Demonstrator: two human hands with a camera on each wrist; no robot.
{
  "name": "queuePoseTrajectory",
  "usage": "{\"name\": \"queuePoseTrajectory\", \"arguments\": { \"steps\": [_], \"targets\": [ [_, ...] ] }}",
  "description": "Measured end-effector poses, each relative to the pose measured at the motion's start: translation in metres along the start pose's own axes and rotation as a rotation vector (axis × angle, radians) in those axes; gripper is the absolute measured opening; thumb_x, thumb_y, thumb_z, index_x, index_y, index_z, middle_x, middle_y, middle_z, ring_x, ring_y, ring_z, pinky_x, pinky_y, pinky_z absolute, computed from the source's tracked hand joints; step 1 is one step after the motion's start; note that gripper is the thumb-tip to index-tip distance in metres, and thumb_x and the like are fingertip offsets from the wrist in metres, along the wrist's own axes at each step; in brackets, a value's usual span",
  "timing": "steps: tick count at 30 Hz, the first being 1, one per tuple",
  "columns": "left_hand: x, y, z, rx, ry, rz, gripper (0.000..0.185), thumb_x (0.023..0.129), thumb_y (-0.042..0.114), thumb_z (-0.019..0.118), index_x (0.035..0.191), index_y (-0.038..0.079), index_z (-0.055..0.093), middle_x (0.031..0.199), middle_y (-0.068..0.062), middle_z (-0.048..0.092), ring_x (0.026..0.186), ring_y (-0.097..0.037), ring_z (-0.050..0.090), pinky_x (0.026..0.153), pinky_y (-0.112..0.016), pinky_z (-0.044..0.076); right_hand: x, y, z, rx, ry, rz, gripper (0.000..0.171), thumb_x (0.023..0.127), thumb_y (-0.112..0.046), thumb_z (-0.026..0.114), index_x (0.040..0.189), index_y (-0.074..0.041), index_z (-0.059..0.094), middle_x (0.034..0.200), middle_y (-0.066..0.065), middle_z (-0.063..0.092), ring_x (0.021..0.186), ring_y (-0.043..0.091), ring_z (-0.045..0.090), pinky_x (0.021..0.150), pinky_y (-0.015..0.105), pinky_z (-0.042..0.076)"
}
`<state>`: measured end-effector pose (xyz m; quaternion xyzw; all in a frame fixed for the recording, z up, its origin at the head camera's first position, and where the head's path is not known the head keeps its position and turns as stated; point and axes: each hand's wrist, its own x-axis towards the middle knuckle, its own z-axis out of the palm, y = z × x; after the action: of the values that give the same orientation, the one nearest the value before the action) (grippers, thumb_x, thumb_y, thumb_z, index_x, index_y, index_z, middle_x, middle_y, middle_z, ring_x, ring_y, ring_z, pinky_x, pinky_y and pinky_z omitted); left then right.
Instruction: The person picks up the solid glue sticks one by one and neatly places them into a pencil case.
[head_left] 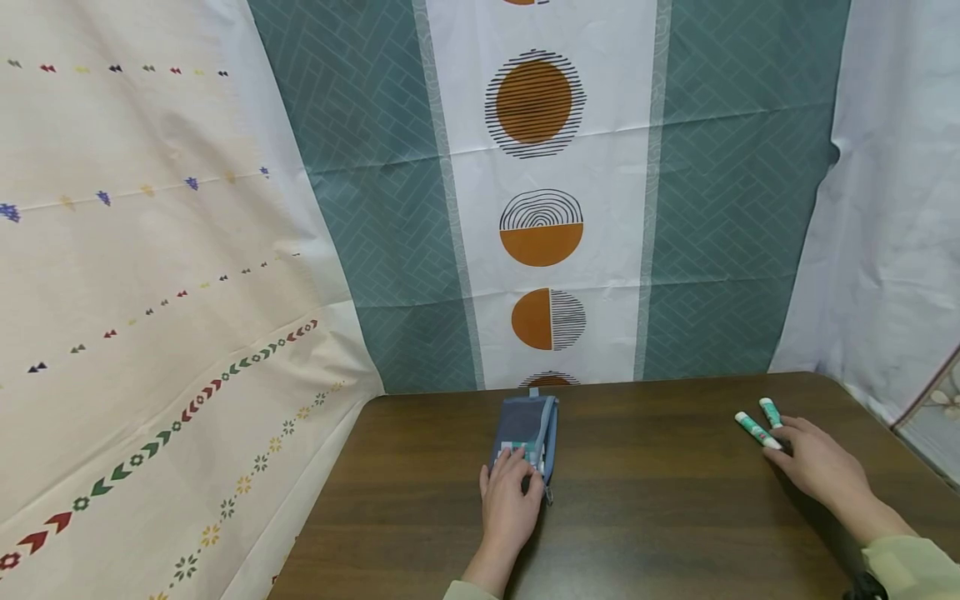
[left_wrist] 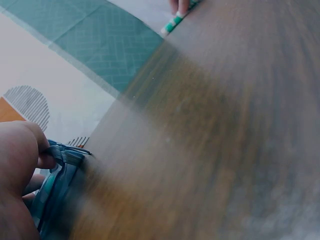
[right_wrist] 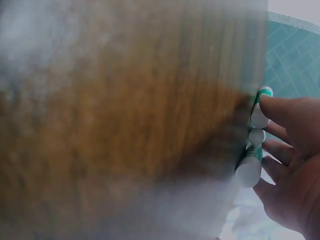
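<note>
Left hand [head_left: 510, 498] rests flat, fingers relaxed, on pencil pouch [head_left: 525, 435] mid-desk [head_left: 660, 517]. Right hand [head_left: 813, 462], well right of pouch, fingertips touching two markers [head_left: 757, 430], grip unclosed. Markers apparently not yet lifted or pouched.

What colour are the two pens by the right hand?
The pens are green and white with white caps, seen best in the head view.
</note>
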<state>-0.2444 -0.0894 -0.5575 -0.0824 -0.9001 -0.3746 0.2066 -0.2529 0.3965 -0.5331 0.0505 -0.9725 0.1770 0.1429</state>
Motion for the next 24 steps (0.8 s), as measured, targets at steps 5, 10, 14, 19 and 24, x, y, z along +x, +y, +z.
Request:
{"name": "queuePoseTrajectory", "arguments": {
  "steps": [5, 10, 14, 19, 24],
  "targets": [
    [-0.0001, 0.0008, 0.0001, -0.003, 0.001, 0.001, 0.023, 0.096, 0.012, 0.072, 0.077, 0.023, 0.065, 0.144, -0.012, 0.072, 0.147, -0.04, 0.056, 0.12, -0.081, 0.025, -0.0004, 0.0023, 0.0004, 0.008, -0.028, 0.02, 0.035, 0.099, -0.018, 0.078, 0.118, 0.01, 0.072, 0.141, 0.041, 0.053, 0.128, 0.066, 0.053, 0.087, 0.077, 0.05],
    [-0.0002, 0.001, 0.0, 0.001, 0.002, 0.003, 0.024, 0.096, 0.012, 0.073, 0.077, 0.023, 0.065, 0.144, -0.012, 0.073, 0.147, -0.04, 0.057, 0.12, -0.081, 0.025, -0.0003, 0.0036, 0.0009, 0.007, -0.012, 0.012, 0.035, 0.095, -0.018, 0.081, 0.115, 0.009, 0.073, 0.139, 0.041, 0.054, 0.126, 0.065, 0.054, 0.086, 0.075, 0.051],
    [0.0001, 0.0007, 0.0002, 0.001, 0.003, 0.006, 0.023, 0.096, 0.013, 0.073, 0.077, 0.023, 0.065, 0.144, -0.012, 0.073, 0.147, -0.04, 0.057, 0.119, -0.081, 0.026, -0.0011, 0.0048, 0.001, 0.008, 0.014, -0.009, 0.036, 0.091, -0.018, 0.085, 0.113, 0.009, 0.075, 0.139, 0.041, 0.055, 0.125, 0.064, 0.056, 0.085, 0.074, 0.052],
    [-0.0001, 0.0003, 0.0001, 0.004, 0.003, 0.004, 0.023, 0.096, 0.013, 0.073, 0.077, 0.023, 0.065, 0.144, -0.012, 0.073, 0.146, -0.041, 0.057, 0.119, -0.082, 0.026, -0.0025, 0.0071, 0.0002, 0.011, -0.005, -0.005, 0.042, 0.092, -0.02, 0.086, 0.118, 0.01, 0.074, 0.141, 0.041, 0.053, 0.125, 0.065, 0.054, 0.084, 0.075, 0.052],
    [-0.0004, 0.0002, -0.0003, -0.002, -0.001, -0.003, 0.023, 0.096, 0.012, 0.073, 0.077, 0.023, 0.065, 0.144, -0.012, 0.072, 0.147, -0.041, 0.056, 0.12, -0.081, 0.025, -0.0041, 0.0071, -0.0012, 0.014, -0.042, 0.017, 0.044, 0.093, -0.022, 0.085, 0.119, 0.011, 0.073, 0.144, 0.044, 0.049, 0.131, 0.067, 0.047, 0.089, 0.079, 0.049]
  ]
}}
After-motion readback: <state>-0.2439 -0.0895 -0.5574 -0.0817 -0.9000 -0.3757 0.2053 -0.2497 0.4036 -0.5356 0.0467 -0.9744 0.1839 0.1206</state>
